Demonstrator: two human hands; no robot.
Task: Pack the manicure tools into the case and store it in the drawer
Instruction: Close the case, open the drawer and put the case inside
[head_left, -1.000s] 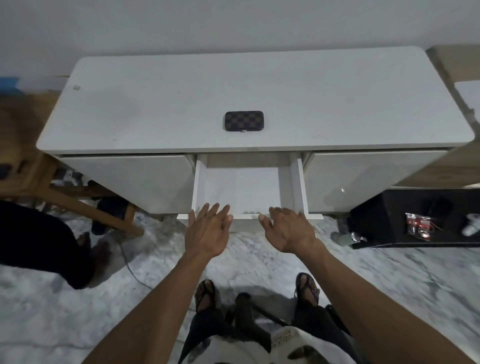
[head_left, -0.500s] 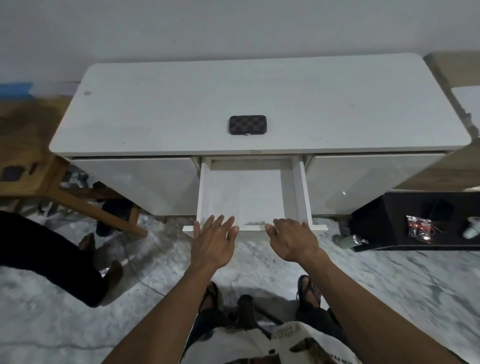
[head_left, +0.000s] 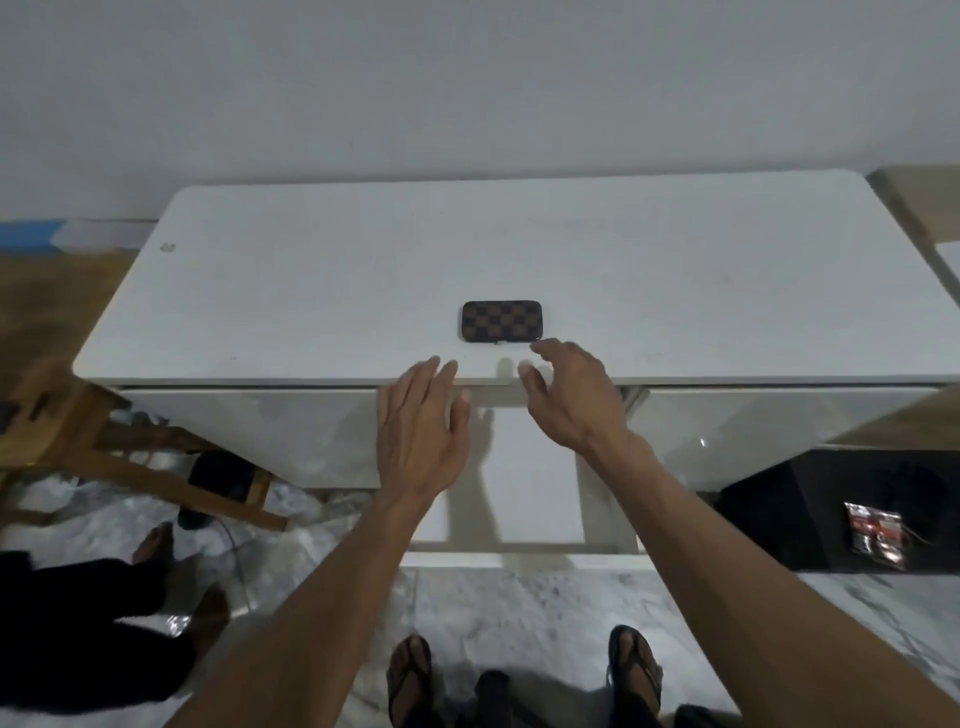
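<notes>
A closed manicure case (head_left: 501, 321) with a brown checker pattern lies flat near the front edge of the white cabinet top (head_left: 311, 291). Below it the middle drawer (head_left: 524, 478) is pulled out and looks empty. My left hand (head_left: 418, 428) hovers over the drawer's left side with fingers spread, its tips at the cabinet's front edge. My right hand (head_left: 574, 397) is raised over the drawer, fingers curled apart, the fingertips just short of the case's right corner. Neither hand holds anything.
A wooden stool (head_left: 78, 441) stands at the left beside the cabinet. Another person's dark-clothed legs (head_left: 78, 623) are at the lower left. A black box (head_left: 841, 509) with a small packet on it sits at the right. My sandalled feet are below on the marble floor.
Both hands have left the drawer's front edge and risen toward the case on the cabinet top. The drawer stays pulled out. The camera has moved closer.
</notes>
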